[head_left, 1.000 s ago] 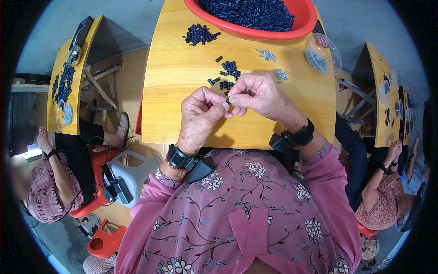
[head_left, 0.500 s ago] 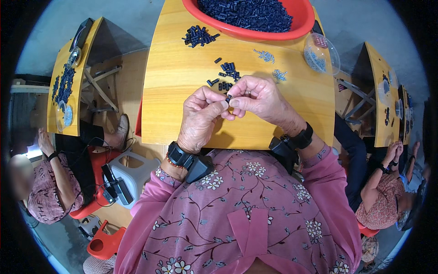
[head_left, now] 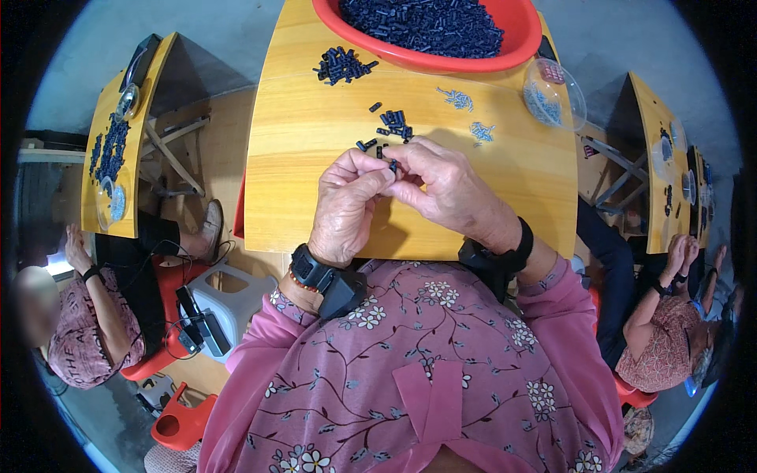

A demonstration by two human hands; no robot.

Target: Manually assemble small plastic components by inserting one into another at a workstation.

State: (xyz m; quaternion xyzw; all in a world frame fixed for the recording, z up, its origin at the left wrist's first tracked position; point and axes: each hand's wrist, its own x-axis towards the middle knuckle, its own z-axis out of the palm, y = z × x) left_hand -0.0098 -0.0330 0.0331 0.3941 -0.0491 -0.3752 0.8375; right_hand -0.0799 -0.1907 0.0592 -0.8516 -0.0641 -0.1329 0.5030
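Above the front part of the yellow table, my two hands meet. Between thumb and forefinger my left hand pinches a small black plastic part. My right hand is closed at the same part from the other side, its fingertips mostly hidden behind the back of the hand. Just beyond my fingers lies a loose group of short black parts. Two small piles of silvery screws, a farther pile and a nearer pile, rest to the right of that group.
A red basin full of black parts stands at the far edge. A heap of black parts lies left of it, and a clear tub with screws at the right edge. Co-workers sit at tables on both sides, near a grey stool.
My right hand has rolled over so that its back now faces up, fingers curled over the part. My left hand holds nearly the same place.
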